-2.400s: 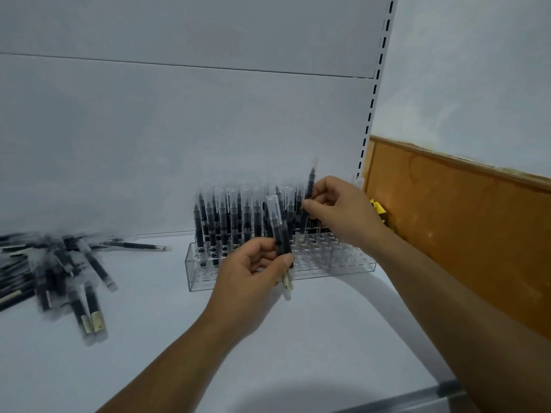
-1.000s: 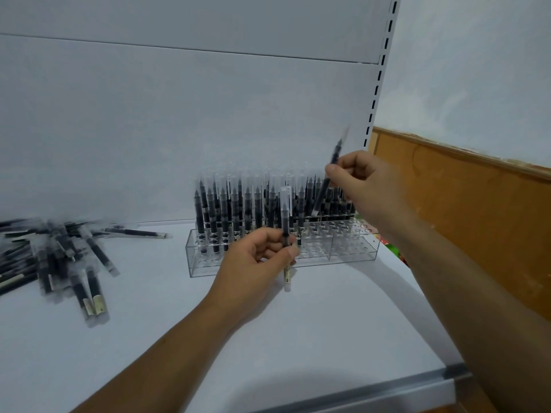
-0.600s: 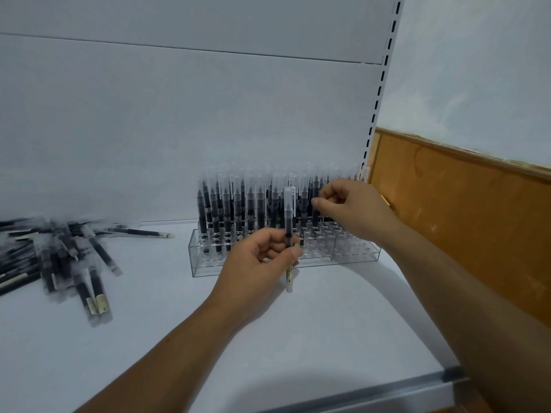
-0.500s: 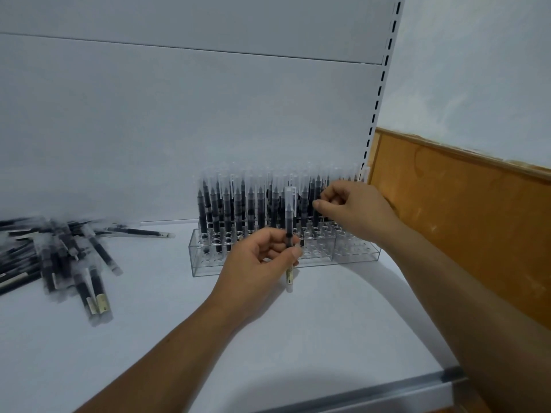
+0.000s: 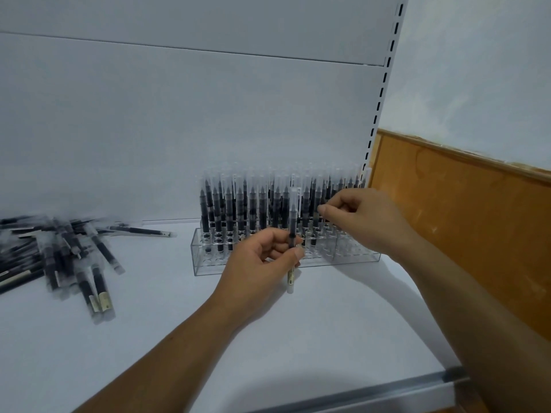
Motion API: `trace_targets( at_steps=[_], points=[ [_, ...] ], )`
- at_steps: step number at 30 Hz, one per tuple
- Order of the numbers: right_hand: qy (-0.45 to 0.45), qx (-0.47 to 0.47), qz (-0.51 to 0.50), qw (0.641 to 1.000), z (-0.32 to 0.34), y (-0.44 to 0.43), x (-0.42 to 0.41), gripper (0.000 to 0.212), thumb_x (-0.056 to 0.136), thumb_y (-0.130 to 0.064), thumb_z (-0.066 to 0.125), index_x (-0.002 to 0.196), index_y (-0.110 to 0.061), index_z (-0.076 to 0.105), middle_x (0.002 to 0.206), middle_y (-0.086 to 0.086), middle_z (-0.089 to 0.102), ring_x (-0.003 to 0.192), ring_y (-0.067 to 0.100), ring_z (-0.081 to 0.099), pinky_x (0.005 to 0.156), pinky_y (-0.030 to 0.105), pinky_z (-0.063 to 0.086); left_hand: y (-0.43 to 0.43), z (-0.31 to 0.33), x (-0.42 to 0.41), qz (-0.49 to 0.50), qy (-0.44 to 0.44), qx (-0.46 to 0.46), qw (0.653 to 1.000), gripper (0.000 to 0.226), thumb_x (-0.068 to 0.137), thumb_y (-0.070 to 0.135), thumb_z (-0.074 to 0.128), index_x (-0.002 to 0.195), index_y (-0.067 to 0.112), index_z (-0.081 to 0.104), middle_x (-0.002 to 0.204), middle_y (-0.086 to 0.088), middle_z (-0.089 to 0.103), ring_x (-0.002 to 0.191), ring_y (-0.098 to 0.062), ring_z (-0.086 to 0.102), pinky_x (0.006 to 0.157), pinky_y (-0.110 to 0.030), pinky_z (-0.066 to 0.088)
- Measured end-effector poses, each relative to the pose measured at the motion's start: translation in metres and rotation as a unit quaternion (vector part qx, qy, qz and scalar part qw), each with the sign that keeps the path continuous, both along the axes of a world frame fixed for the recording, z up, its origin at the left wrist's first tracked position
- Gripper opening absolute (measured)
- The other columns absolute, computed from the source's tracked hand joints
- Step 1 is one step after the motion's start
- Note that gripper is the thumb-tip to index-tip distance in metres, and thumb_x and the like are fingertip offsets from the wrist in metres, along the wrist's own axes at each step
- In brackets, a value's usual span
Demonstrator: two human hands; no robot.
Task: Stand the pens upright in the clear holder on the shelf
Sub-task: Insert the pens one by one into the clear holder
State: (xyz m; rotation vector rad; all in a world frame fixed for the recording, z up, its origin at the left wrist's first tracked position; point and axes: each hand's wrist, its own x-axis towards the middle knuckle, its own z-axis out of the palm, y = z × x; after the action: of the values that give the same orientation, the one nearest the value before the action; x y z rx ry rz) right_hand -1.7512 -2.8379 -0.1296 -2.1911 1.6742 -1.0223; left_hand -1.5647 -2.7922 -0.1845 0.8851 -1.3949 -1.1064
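One pen (image 5: pixel 291 222) is gripped upright by the curled fingers of the left hand (image 5: pixel 262 263) just in front of the clear holder (image 5: pixel 208 263), and a second pen (image 5: pixel 316 225) is pinched by the right hand (image 5: pixel 366 222) over the holder's right half, where closely packed neighbours could be knocked askew if a slot is missed.

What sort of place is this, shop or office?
Probably a stationery shop's display shelving, though not certain: a white back panel with a slotted upright, a clear holder packed with identical capped pens, and a pile of loose pens on the shelf.
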Motion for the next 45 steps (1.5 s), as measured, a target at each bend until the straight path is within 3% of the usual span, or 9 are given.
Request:
trace_targets(
  at_steps=[2, 7, 10, 13, 16, 23, 35, 40, 45],
  points=[
    [-0.103, 0.069, 0.107, 0.986, 0.0, 0.013, 0.005, 0.014, 0.09, -0.036, 0.065, 0.091, -0.023, 0.072, 0.071, -0.004, 0.065, 0.06, 0.002, 0.057, 0.056, 0.016, 0.044, -0.001, -0.001, 0.0, -0.002, -0.004, -0.004, 1.0, 0.012, 0.084, 0.001, 0.067, 0.093, 0.009, 0.069, 0.082, -0.007, 0.065, 0.075, -0.012, 0.062, 0.066, -0.013, 0.05],
    [-0.138, 0.096, 0.187, 0.968, -0.009, 0.018, 0.017, 0.017, 0.086, -0.028, 0.07, 0.09, -0.012, 0.07, 0.066, 0.005, 0.051, 0.061, 0.012, 0.045, 0.057, 0.019, 0.039, -0.002, -0.003, 0.0, -0.007, -0.041, -0.028, 0.999, 0.012, 0.084, 0.0, 0.068, 0.094, 0.008, 0.069, 0.074, 0.0, 0.063, 0.069, -0.007, 0.059, 0.069, -0.017, 0.053],
    [-0.166, 0.073, 0.177, 0.967, -0.006, 0.018, 0.016, 0.022, 0.084, -0.029, 0.07, 0.081, -0.007, 0.067, 0.066, 0.008, 0.052, 0.059, 0.015, 0.045, 0.055, 0.02, 0.04, 0.0, -0.002, 0.0, 0.001, -0.045, -0.033, 0.998, 0.012, 0.085, 0.007, 0.069, 0.096, 0.013, 0.069, 0.084, -0.011, 0.067, 0.075, -0.015, 0.061, 0.071, -0.021, 0.054],
    [-0.284, 0.0, 0.105, 0.953, 0.009, 0.012, 0.005, 0.018, 0.09, -0.024, 0.065, 0.077, -0.012, 0.063, 0.071, 0.004, 0.059, 0.054, 0.004, 0.047, 0.052, 0.015, 0.04, 0.001, -0.003, 0.002, 0.037, -0.073, -0.07, 0.994, 0.015, 0.086, 0.021, 0.07, 0.101, 0.024, 0.068, 0.089, 0.003, 0.069, 0.082, -0.013, 0.064, 0.074, -0.028, 0.056],
    [-0.33, -0.073, 0.02, 0.941, 0.02, 0.0, -0.011, 0.017, 0.092, -0.026, 0.064, 0.084, -0.011, 0.064, 0.081, 0.008, 0.064, 0.059, 0.004, 0.054, 0.055, 0.018, 0.043, 0.0, -0.008, 0.003, 0.104, -0.189, -0.183, 0.959, 0.023, 0.085, 0.036, 0.065, 0.107, 0.032, 0.063, 0.098, 0.021, 0.065, 0.097, -0.001, 0.06, 0.084, -0.018, 0.048],
    [-0.171, -0.125, -0.034, 0.977, 0.011, -0.021, -0.016, 0.02, 0.092, -0.032, 0.064, 0.091, -0.012, 0.065, 0.086, 0.004, 0.07, 0.076, 0.024, 0.067, 0.068, 0.035, 0.054, -0.008, -0.017, 0.01, 0.232, -0.451, -0.246, 0.826, 0.048, 0.085, 0.053, 0.05, 0.127, 0.031, 0.058, 0.13, 0.015, 0.052, 0.127, -0.009, 0.039, 0.107, -0.029, 0.014],
    [-0.065, -0.09, -0.046, 0.993, 0.008, -0.029, -0.01, 0.02, 0.091, -0.037, 0.065, 0.088, -0.017, 0.064, 0.082, 0.0, 0.069, 0.075, 0.019, 0.066, 0.065, 0.029, 0.05, -0.007, -0.021, 0.01, 0.235, -0.494, -0.228, 0.805, 0.052, 0.084, 0.055, 0.045, 0.13, 0.032, 0.055, 0.131, 0.015, 0.052, 0.125, -0.009, 0.038, 0.106, -0.029, 0.011],
    [-0.116, -0.011, -0.054, 0.992, -0.003, -0.028, -0.005, 0.021, 0.093, -0.033, 0.064, 0.09, -0.013, 0.064, 0.084, 0.004, 0.069, 0.072, 0.017, 0.065, 0.058, 0.025, 0.049, -0.006, -0.021, 0.011, 0.232, -0.494, -0.227, 0.807, 0.053, 0.084, 0.054, 0.045, 0.13, 0.032, 0.055, 0.131, 0.014, 0.052, 0.126, -0.01, 0.038, 0.107, -0.031, 0.013],
    [0.078, -0.047, -0.048, 0.995, -0.002, -0.025, -0.003, 0.02, 0.093, -0.038, 0.062, 0.081, -0.024, 0.053, 0.074, -0.009, 0.059, 0.069, 0.009, 0.055, 0.058, 0.024, 0.043, -0.007, -0.021, 0.011, 0.233, -0.499, -0.224, 0.804, 0.055, 0.084, 0.056, 0.042, 0.132, 0.033, 0.052, 0.133, 0.015, 0.051, 0.127, -0.009, 0.037, 0.107, -0.031, 0.012]
  ],
)
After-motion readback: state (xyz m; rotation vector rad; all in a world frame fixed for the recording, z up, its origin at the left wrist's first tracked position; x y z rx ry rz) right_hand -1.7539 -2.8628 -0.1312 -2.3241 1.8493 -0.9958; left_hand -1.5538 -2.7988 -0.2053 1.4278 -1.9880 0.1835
